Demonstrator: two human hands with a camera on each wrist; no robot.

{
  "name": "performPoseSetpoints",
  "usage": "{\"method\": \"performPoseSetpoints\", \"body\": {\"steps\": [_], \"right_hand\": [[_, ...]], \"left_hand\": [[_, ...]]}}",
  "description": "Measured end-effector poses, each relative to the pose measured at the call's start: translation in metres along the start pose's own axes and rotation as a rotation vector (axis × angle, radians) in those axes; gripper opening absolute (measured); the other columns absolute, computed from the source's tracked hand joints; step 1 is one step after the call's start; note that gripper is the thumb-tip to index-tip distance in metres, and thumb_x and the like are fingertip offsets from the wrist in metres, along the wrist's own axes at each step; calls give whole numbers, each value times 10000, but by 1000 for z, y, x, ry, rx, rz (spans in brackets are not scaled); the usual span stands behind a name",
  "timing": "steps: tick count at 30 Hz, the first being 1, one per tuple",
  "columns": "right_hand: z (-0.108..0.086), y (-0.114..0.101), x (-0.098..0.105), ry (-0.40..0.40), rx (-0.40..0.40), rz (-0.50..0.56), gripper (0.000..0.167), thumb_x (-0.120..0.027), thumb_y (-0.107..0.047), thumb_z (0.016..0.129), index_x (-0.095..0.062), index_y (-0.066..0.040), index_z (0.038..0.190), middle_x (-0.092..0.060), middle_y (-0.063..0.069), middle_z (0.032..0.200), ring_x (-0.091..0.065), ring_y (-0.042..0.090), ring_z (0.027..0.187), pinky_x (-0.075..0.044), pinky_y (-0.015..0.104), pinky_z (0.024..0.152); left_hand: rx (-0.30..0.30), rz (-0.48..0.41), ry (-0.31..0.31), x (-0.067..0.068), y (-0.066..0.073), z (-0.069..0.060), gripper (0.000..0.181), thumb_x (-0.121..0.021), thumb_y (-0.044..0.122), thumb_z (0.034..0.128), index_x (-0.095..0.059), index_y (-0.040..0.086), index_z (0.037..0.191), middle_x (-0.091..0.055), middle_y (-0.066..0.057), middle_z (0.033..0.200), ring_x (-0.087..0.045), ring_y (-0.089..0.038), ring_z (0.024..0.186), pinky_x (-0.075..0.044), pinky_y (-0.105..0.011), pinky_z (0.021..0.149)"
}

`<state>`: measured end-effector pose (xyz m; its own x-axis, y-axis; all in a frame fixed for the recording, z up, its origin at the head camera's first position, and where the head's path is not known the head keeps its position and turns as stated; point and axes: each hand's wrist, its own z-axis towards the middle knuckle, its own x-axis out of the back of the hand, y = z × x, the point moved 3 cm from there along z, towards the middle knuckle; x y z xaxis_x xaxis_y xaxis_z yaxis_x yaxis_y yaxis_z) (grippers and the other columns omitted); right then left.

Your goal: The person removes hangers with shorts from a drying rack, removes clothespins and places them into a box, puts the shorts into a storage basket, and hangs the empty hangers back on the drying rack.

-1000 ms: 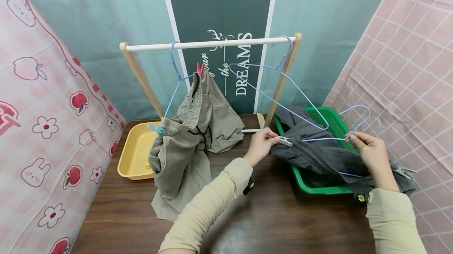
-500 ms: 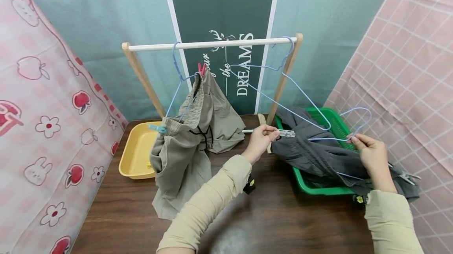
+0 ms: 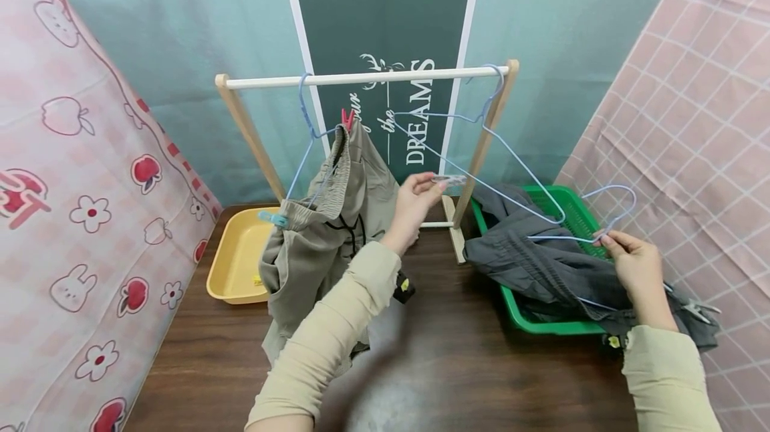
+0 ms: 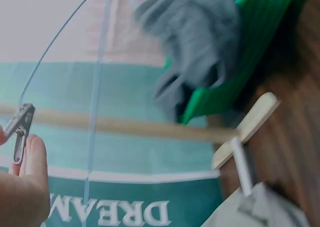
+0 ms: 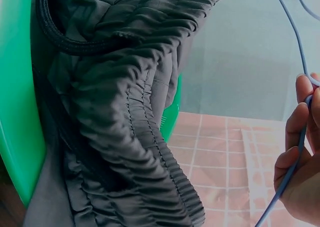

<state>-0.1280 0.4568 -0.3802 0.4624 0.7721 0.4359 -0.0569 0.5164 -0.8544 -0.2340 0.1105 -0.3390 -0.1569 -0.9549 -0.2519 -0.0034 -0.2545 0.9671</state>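
Note:
My left hand (image 3: 415, 208) pinches a grey clothespin (image 4: 22, 129) in the air in front of the rack's right post. My right hand (image 3: 639, 271) holds a blue wire hanger (image 3: 559, 238) near its neck; its hook points up. Dark grey elastic-waist pants (image 3: 541, 271) lie bunched over the green basket (image 3: 556, 326), and the hanger's lower wire runs along their waistband. The gathered waistband and dark drawstring fill much of the right wrist view. A second grey clothespin (image 3: 698, 311) sits at the pants' right end, its grip partly hidden.
On the rack's white bar (image 3: 373, 76) hang a bare blue hanger (image 3: 517, 158) and one bearing khaki pants (image 3: 319, 238), held by red (image 3: 347, 119) and teal clothespins (image 3: 273, 219). A yellow tray (image 3: 237, 251) stands behind the khaki pants at left.
My left hand has taken the clothespin off the dark pants' waistband and moved it up and to the left. My right hand keeps its hold on the hanger, nearly still.

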Motion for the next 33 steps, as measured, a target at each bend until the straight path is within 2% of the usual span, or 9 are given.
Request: {"method": "performPoseSetpoints", "body": {"steps": [6, 11, 15, 19, 23, 26, 29, 33], "right_hand": [[-1, 1, 3, -9, -35, -41, 410, -527, -148, 981, -581, -492, 765, -543, -437, 688, -479, -136, 591, -367, 35, 552], [0, 2, 5, -14, -62, -96, 403, -530, -182, 983, -580, -500, 741, -517, -451, 672, -458, -145, 596, -353, 49, 551], [0, 1, 4, -13, -56, -120, 424, -531, -186, 982, -551, -530, 736, -503, -455, 655, -453, -158, 586, -350, 55, 545], [-1, 1, 2, -19, -45, -88, 418, -531, -173, 981, -553, -526, 757, -517, -450, 665, -465, -162, 583, -363, 48, 546], [-3, 1, 2, -28, -60, -91, 410, -527, -184, 984, -535, -534, 769, -508, -453, 654, -469, -167, 585, -370, 42, 549], [-3, 1, 3, -31, -65, -114, 407, -526, -193, 985, -544, -530, 758, -501, -455, 652, -461, -161, 593, -361, 48, 552], [-2, 2, 3, -35, -63, -122, 406, -524, -189, 986, -553, -521, 754, -504, -454, 660, -461, -157, 601, -360, 52, 556], [-2, 1, 2, -34, -51, -117, 406, -526, -177, 984, -573, -503, 746, -510, -447, 663, -460, -152, 604, -354, 52, 557]], "left_hand": [[-40, -109, 111, 28, 37, 9, 383, -612, 17, 905, -500, -37, 1268, -583, -238, 1264, -602, -87, 938, -508, -318, 988], [-79, -129, 156, 45, 71, 5, 400, -607, 37, 915, -491, -33, 1291, -585, -218, 1260, -603, -106, 955, -492, -332, 1014], [-120, -199, 182, 57, 97, -1, 414, -603, 16, 911, -470, -45, 1298, -611, -138, 1153, -611, -89, 919, -497, -307, 1004], [-167, -265, 193, 69, 121, -10, 411, -580, 21, 926, -443, -42, 1309, -597, -38, 1046, -622, -73, 911, -522, -219, 934], [-214, -295, 200, 79, 142, -25, 357, -548, 40, 948, -452, -32, 1285, -603, -32, 1033, -634, -80, 903, -535, -155, 847], [-245, -322, 187, 87, 157, -36, 308, -529, 36, 954, -466, -8, 1252, -616, -37, 1027, -639, -99, 891, -542, -146, 812], [-283, -339, 181, 97, 171, -48, 335, -532, 31, 951, -459, 6, 1277, -625, -36, 1028, -641, -106, 875, -548, -148, 785], [-338, -377, 232, 119, 186, -59, 409, -566, 39, 934, -459, 54, 1329, -616, -57, 1079, -634, -122, 884, -554, -156, 761]]}}
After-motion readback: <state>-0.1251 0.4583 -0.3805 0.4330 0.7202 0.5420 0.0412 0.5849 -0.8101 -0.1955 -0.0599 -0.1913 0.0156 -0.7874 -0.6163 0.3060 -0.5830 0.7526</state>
